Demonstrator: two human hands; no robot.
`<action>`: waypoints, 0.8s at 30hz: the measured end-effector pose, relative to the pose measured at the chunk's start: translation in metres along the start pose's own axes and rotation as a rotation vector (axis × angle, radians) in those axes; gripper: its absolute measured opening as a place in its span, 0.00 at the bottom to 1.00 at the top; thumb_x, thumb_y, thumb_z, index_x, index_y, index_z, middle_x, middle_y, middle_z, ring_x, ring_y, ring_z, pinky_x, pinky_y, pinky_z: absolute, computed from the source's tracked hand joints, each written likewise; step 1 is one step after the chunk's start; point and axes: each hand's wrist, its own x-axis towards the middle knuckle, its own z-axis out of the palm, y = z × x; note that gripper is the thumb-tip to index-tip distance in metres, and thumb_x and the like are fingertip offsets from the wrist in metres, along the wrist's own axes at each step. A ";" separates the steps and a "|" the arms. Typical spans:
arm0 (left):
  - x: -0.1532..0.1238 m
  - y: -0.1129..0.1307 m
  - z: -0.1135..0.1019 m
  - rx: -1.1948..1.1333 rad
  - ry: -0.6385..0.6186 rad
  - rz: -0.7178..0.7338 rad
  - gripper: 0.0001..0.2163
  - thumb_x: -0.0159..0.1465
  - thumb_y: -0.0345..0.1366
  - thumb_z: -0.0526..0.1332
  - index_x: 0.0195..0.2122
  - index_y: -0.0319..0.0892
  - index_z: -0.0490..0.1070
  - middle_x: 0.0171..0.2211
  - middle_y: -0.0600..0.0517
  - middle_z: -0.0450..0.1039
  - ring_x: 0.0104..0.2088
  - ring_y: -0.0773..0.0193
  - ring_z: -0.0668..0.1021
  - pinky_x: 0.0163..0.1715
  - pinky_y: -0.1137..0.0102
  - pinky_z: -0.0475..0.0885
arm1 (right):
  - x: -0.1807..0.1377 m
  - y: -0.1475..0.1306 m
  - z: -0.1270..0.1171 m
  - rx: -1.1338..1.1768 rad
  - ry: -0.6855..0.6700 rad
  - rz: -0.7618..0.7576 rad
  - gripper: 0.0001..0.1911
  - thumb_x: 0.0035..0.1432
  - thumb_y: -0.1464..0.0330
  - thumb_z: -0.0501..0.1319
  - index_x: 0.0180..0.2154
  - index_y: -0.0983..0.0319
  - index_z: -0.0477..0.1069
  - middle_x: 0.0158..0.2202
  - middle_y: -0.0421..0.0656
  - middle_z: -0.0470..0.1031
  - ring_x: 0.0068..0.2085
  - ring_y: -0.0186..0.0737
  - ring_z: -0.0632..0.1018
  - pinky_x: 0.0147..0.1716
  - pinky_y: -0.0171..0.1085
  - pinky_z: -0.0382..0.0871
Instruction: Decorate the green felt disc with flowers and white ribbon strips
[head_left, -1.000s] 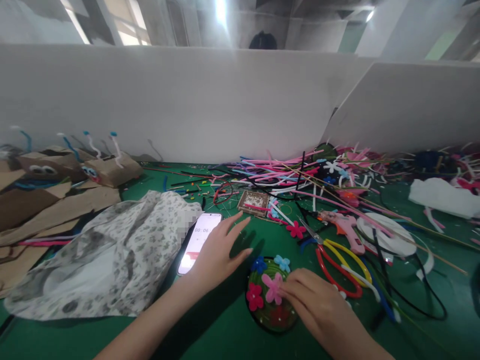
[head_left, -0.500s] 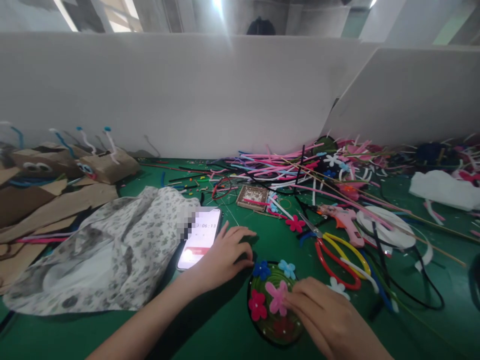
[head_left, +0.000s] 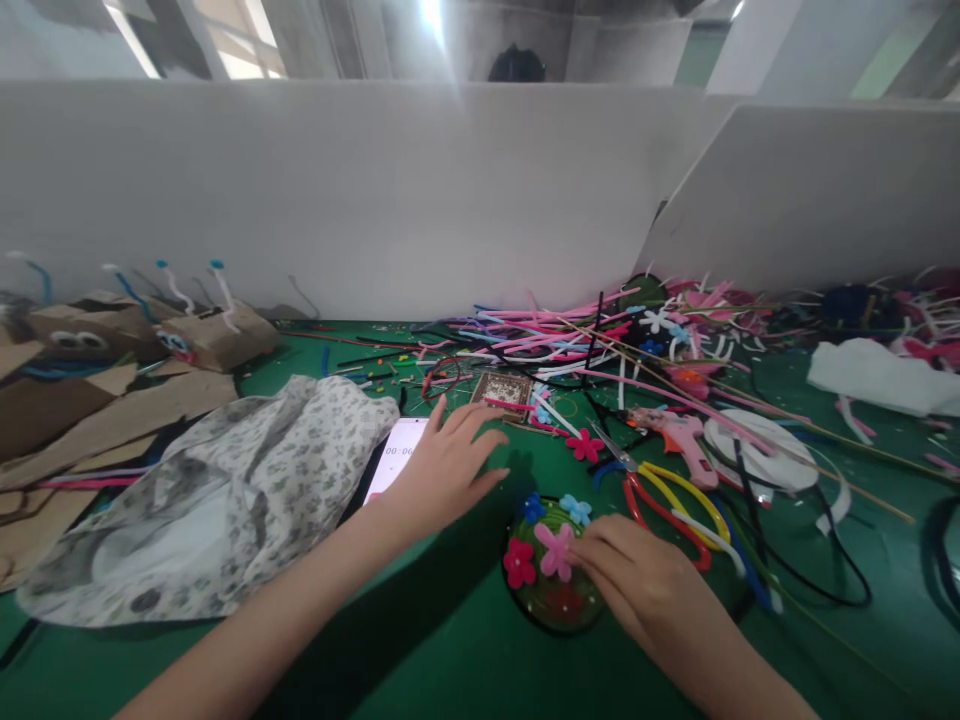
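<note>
A round green piece with a dark rim point(head_left: 541, 598) lies on the table, with a dark blue flower point(head_left: 533, 508), a light blue flower point(head_left: 577, 509) and a red flower point(head_left: 520, 563) around it; a darker red patch shows near its lower edge. Over its middle is a pink flower point(head_left: 553, 550), pinched at its right side by the fingertips of my right hand point(head_left: 645, 575). My left hand point(head_left: 450, 465) hovers with fingers spread, holding nothing, partly in front of a phone point(head_left: 399, 455) that displays a timer.
Red-and-yellow scissors point(head_left: 671, 505), a pink glue gun point(head_left: 694, 450) and a white disc point(head_left: 765, 450) lie on the right. Pipe cleaners point(head_left: 525, 340) are heaped behind. Left are a patterned cloth point(head_left: 300, 470) and cardboard figures point(head_left: 217, 335). A pale partition point(head_left: 337, 190) stands at the back.
My left hand has lifted up and away from the green piece, its fingers spreading wider and covering more of the phone. My right hand still pinches the pink flower. The view has shifted slightly.
</note>
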 end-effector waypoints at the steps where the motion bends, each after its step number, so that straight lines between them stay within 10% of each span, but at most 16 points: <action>1: 0.000 0.005 0.005 -0.020 -0.029 -0.003 0.09 0.64 0.44 0.56 0.40 0.46 0.70 0.54 0.49 0.66 0.57 0.52 0.65 0.60 0.44 0.47 | 0.001 0.003 0.001 0.006 0.004 0.011 0.16 0.65 0.74 0.48 0.38 0.61 0.74 0.32 0.46 0.74 0.34 0.38 0.76 0.32 0.34 0.71; 10: -0.002 0.024 0.050 -0.029 -0.102 0.057 0.13 0.68 0.40 0.50 0.36 0.43 0.72 0.47 0.49 0.70 0.50 0.57 0.70 0.61 0.47 0.50 | -0.008 0.008 0.009 0.129 0.037 0.099 0.13 0.66 0.72 0.50 0.38 0.61 0.73 0.33 0.45 0.73 0.35 0.38 0.75 0.34 0.36 0.73; 15: 0.015 0.001 0.020 0.063 0.044 -0.028 0.12 0.68 0.38 0.50 0.33 0.44 0.71 0.48 0.50 0.72 0.50 0.57 0.70 0.60 0.47 0.50 | -0.014 0.007 0.003 0.144 0.126 0.099 0.12 0.66 0.70 0.50 0.38 0.61 0.72 0.33 0.45 0.73 0.34 0.37 0.76 0.34 0.36 0.74; 22: 0.045 -0.016 -0.027 0.015 0.605 -0.140 0.06 0.67 0.37 0.53 0.37 0.43 0.68 0.56 0.45 0.64 0.56 0.57 0.66 0.58 0.55 0.57 | -0.037 0.022 -0.010 0.082 0.185 0.119 0.13 0.66 0.71 0.50 0.38 0.62 0.73 0.33 0.44 0.76 0.37 0.35 0.79 0.40 0.32 0.76; 24: 0.050 -0.014 -0.024 0.034 0.529 -0.056 0.08 0.65 0.39 0.57 0.40 0.42 0.69 0.59 0.43 0.61 0.59 0.54 0.63 0.58 0.54 0.58 | -0.043 0.025 -0.012 0.063 0.169 0.133 0.13 0.66 0.70 0.50 0.37 0.61 0.73 0.33 0.42 0.76 0.36 0.34 0.79 0.38 0.31 0.75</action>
